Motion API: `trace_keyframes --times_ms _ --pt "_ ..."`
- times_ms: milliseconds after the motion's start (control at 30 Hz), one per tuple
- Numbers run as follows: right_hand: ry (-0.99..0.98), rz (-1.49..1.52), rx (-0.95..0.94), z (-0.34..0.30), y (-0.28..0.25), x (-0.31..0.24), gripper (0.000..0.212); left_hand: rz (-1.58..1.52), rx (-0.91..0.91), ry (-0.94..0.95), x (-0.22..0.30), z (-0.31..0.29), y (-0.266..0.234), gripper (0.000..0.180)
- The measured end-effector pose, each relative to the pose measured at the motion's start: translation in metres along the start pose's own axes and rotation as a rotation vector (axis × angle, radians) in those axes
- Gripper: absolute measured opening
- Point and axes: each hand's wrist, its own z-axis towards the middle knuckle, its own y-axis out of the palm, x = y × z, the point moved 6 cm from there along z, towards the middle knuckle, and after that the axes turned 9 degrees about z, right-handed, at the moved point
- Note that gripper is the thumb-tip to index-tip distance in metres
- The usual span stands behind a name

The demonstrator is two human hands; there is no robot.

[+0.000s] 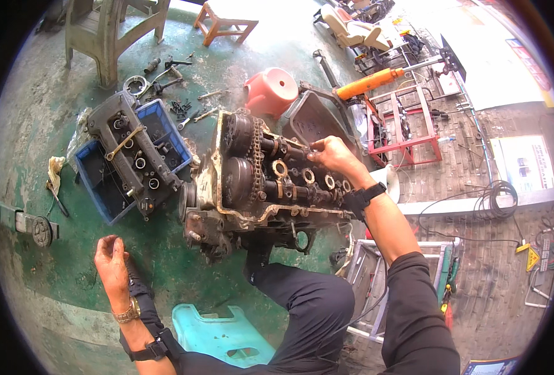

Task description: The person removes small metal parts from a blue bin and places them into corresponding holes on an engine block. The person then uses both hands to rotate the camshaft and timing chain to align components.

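Note:
A greasy engine cylinder head (296, 215) with its top uncovered stands in front of me. A timing chain (256, 162) and round sprockets (238, 178) sit at its left end, and camshafts (289, 150) run along it. My right hand (338, 156) reaches over its far side, with fingers pinched together at the far camshaft. What they grip, if anything, is too small to tell. My left hand (110, 262) hangs in the air left of the engine, fingers loosely bent and slightly apart, with nothing visible in them.
Left of the engine, a grey valve cover (117, 134) with a wrench (125, 144) on it lies across a blue crate (95, 194). Bolts (180, 109) and tools lie beyond. A red stool (271, 90) stands behind, a turquoise stool (217, 334) near me, a metal frame (364, 275) to the right.

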Motion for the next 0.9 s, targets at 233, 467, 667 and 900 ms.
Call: trace_keyframes --times_ms 233,467,667,900 --pt "0.032 -0.063 -0.1 0.001 0.0 0.001 0.036 -0.013 0.007 0.006 0.001 0.0 -0.002 0.017" --pt "-0.197 -0.121 0.125 -0.016 -0.014 -0.017 0.034 -0.008 0.013 -0.021 0.003 -0.001 -0.002 0.016" --pt "-0.387 -0.404 0.273 -0.038 -0.03 -0.032 0.027 0.002 0.012 -0.003 0.009 -0.004 0.0 0.017" --pt "-0.557 -0.504 0.239 -0.04 -0.01 -0.025 0.032 0.019 0.022 -0.001 0.01 -0.004 -0.001 0.017"
